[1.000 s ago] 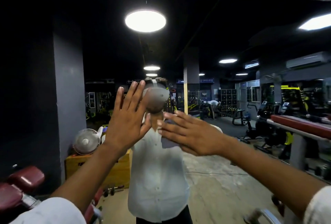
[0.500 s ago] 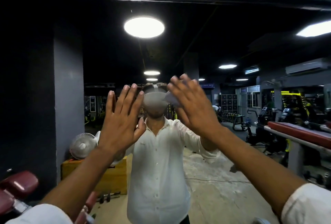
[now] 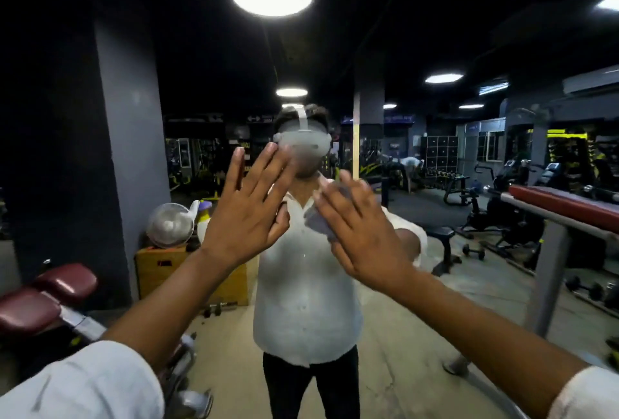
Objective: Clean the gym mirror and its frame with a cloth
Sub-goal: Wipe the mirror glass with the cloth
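One cloth [image 3: 318,221], under right hand [image 3: 366,237], against mirror [image 3: 435,33]

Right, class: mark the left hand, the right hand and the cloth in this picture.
left hand [image 3: 248,217]: head view, back of the hand.
right hand [image 3: 365,237]: head view, back of the hand.
cloth [image 3: 316,222]: head view, grey fold showing beside the right hand's fingers.
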Demonstrator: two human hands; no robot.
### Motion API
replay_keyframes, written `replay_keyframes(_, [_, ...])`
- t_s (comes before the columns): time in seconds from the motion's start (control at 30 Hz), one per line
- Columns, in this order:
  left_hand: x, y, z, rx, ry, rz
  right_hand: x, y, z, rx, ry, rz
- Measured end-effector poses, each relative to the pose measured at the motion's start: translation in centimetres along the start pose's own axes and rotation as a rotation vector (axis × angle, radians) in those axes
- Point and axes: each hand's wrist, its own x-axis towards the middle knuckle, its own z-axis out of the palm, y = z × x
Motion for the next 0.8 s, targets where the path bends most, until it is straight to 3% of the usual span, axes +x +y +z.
replay_keyframes(0.13, [-4.9, 2.1, 0.0, -0.014, -0.088, 0.087, -8.7, -5.4, 3.2, -0.056, -0.347, -0.594])
replay_keyframes(0.2, [-6.2, 2.7, 0.0, -0.021, -0.107, 0.059, -9.5, -5.1, 3.0, -0.087, -0.385, -0.688])
replay_keyframes(0.4, [-6.5, 2.9, 0.6, -0.019, -0.079, 0.039, -6.9, -3.0, 2.6, -0.102, -0.117, -0.177])
replay_keyframes(0.47, [-6.4, 3.0, 0.7, -0.009, -0.078, 0.038, -9.7, -5.2, 4.1, -0.098, -0.136, -0.288])
replay_keyframes(0.57, [-6.3, 2.9, 0.8, 0.021, -0.089, 0.038, -14.7, -8.0, 5.6, -0.072, -0.286, -0.627])
replay_keyframes(0.63, [-6.1, 3.1, 0.4, 0.009, -0.094, 0.034, -14.5, -7.0, 5.0, -0.076, -0.336, -0.724])
replay_keyframes(0.7, [-5.8, 3.1, -0.2, -0.011, -0.097, 0.035, -11.5, -4.4, 3.2, -0.065, -0.294, -0.627])
replay_keyframes(0.8, [-4.3, 2.8, -0.9, -0.016, -0.108, 0.056, -5.8, 0.8, 0.4, -0.080, -0.174, -0.283])
